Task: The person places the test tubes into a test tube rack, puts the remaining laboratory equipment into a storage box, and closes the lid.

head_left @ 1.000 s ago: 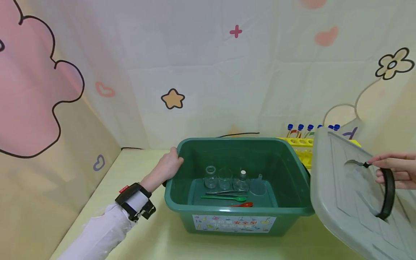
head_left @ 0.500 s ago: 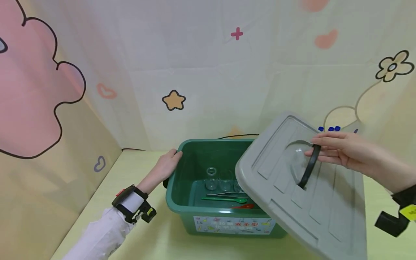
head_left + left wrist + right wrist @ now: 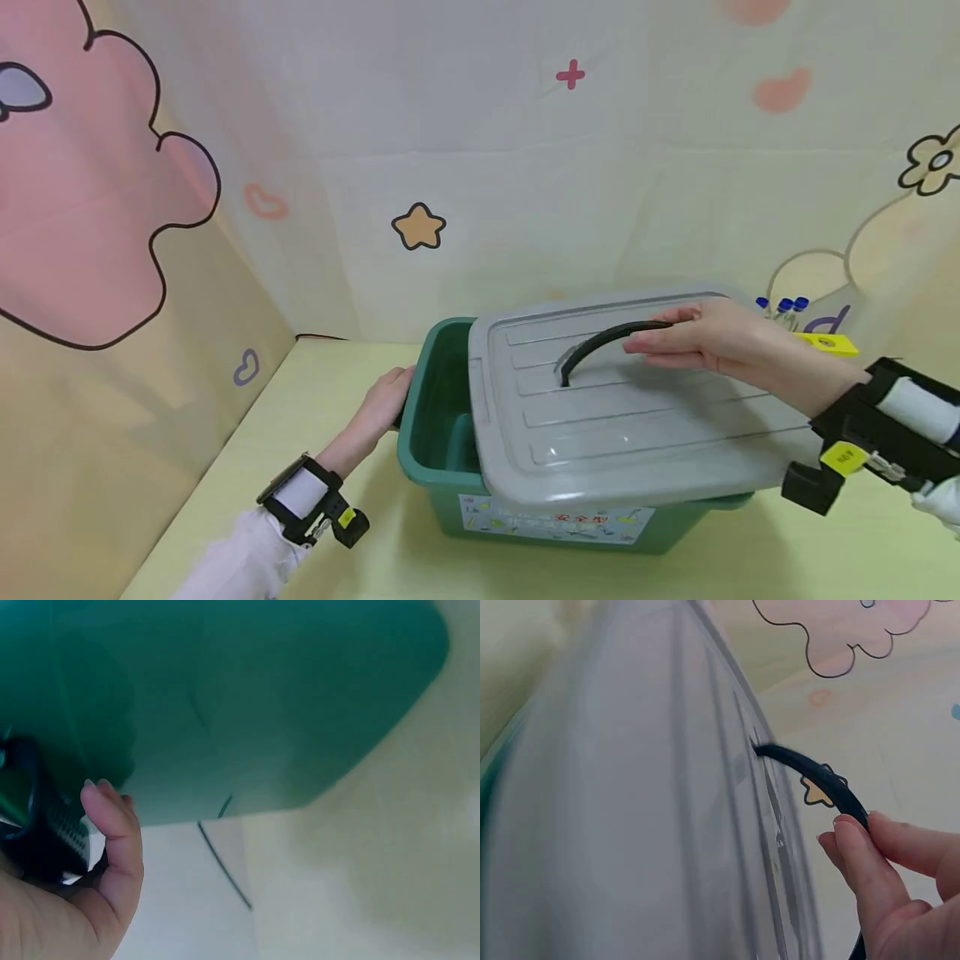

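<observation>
A grey lid (image 3: 592, 425) with a black carrying handle (image 3: 603, 342) slants over the green storage box (image 3: 438, 442), covering most of its opening; the left end of the box shows uncovered. My right hand (image 3: 697, 337) pinches the lid's handle between thumb and fingers, as the right wrist view also shows with the hand (image 3: 892, 877). At the box's left end, my left hand (image 3: 382, 400) grips a black side handle (image 3: 49, 817); in the left wrist view its fingers (image 3: 116, 840) curl round it. The lid hides the box's contents.
Behind the lid at the right stands a yellow rack (image 3: 828, 343) with blue-capped tubes (image 3: 785, 305), partly hidden. A patterned sheet (image 3: 487, 208) hangs behind the pale table (image 3: 352, 550). A printed label (image 3: 555, 518) is on the box's front.
My right hand has brought the lid from the right leftward over the box and tilted it flatter. The glassware and spoons inside have gone out of sight. My left hand stays at the box's left end.
</observation>
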The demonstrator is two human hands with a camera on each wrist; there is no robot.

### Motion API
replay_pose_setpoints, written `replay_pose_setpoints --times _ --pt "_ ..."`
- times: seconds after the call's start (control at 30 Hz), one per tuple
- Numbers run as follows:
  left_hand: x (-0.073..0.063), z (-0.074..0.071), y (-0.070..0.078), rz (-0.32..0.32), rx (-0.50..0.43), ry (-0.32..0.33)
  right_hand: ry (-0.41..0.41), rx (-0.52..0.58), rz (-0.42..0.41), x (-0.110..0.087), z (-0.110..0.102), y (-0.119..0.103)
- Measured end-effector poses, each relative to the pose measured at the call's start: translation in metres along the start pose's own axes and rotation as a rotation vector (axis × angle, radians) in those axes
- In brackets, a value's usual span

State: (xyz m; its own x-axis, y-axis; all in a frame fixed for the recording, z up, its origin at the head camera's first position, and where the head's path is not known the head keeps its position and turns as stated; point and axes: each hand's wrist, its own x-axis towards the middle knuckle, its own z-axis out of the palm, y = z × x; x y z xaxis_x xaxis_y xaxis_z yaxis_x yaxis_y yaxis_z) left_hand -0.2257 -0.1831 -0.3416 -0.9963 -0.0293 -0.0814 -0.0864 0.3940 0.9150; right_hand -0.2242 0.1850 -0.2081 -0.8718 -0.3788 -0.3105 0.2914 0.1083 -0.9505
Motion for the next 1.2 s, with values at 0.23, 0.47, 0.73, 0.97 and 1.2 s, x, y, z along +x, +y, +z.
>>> replay_pose_setpoints --times 0.23,0.47,0.73,0.97,1.2 --pt "-0.003 0.006 -0.005 0.007 -0.088 0.004 0.045 -0.108 0.027 0.02 0.026 -0.001" --pt "0.0 0.007 -0.004 -0.007 -0.054 0.004 0.06 -0.293 0.02 0.029 0.04 -0.001" --pt "0.002 0.005 -0.006 -0.004 -0.054 -0.003 0.03 -0.384 0.032 0.032 0.047 -0.004" --pt "0.002 0.003 -0.008 0.007 -0.058 -0.012 0.046 -0.475 0.055 0.033 0.052 -0.009" --pt "0.002 0.002 -0.008 0.012 -0.061 -0.025 0.036 -0.462 0.066 0.035 0.059 -0.006"
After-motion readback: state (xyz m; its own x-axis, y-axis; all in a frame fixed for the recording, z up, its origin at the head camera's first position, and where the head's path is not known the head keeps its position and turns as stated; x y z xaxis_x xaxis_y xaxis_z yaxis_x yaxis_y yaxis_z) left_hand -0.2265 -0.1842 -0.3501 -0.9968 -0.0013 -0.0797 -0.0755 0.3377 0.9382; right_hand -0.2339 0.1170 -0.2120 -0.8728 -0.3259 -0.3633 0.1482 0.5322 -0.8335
